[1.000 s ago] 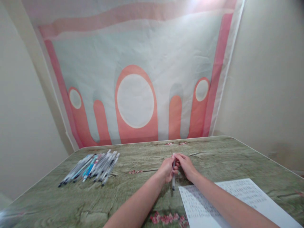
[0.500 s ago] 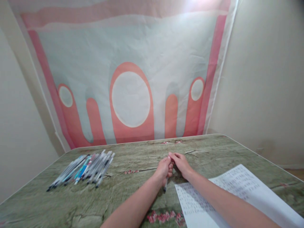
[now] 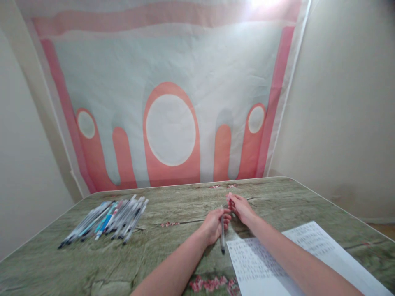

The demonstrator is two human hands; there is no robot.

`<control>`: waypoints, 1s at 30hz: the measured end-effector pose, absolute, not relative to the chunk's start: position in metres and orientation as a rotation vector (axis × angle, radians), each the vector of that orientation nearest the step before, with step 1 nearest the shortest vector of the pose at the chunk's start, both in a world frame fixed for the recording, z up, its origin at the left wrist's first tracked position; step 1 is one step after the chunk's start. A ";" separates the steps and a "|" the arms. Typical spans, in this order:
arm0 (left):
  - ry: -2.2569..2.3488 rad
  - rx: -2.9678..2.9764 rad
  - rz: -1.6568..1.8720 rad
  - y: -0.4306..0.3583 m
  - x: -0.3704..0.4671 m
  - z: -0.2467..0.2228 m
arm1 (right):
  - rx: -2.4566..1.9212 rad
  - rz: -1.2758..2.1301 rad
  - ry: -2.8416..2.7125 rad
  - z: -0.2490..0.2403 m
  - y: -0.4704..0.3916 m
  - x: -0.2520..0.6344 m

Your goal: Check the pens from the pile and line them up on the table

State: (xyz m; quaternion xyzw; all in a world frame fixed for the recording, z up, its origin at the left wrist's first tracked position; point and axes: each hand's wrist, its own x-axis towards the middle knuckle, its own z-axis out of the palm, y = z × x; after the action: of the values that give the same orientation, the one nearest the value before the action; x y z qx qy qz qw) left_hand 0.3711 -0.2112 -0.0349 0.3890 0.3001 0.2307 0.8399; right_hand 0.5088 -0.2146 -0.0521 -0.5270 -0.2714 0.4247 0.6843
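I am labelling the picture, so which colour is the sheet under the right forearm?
The sheet is white, with dark writing; the head view shows it.

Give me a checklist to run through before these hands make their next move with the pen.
1. Pen held in the left hand: ok, the fingers are curled around it, its dark end toward the wearer.
2. Right hand apart from the pen: ok, a gap shows between them.
3. Right hand's grip, anything pinched in it: cannot tell, the fingertips are too small and blurred.
4. Written sheet fully in view: not ok, the right forearm crosses over it.
5. Pile of pens away from both hands: ok, it lies off to the left on the table.
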 end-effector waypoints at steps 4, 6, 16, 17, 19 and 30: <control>0.461 0.804 0.338 -0.221 0.367 -0.031 | -1.283 0.817 -0.666 -0.054 -0.210 0.534; 0.376 0.797 0.205 -0.228 0.366 -0.031 | -1.345 0.715 -0.710 -0.057 -0.207 0.548; 0.508 0.843 0.076 -0.240 0.373 -0.034 | -1.903 0.031 -1.199 -0.081 -0.172 0.615; 0.514 0.844 0.074 -0.240 0.373 -0.033 | -1.914 0.022 -1.206 -0.083 -0.170 0.617; 0.520 0.845 0.073 -0.240 0.372 -0.032 | -1.940 -0.016 -1.237 -0.085 -0.168 0.618; 0.529 0.820 0.086 -0.239 0.374 -0.037 | -2.011 -0.155 -1.337 -0.081 -0.171 0.622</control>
State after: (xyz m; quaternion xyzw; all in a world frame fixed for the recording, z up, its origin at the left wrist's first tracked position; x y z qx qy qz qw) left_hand 0.3737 -0.2386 -0.0371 0.3937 0.2543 0.0412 0.8824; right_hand 0.6223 -0.1707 -0.0813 -0.7774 -0.5170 -0.0601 0.3532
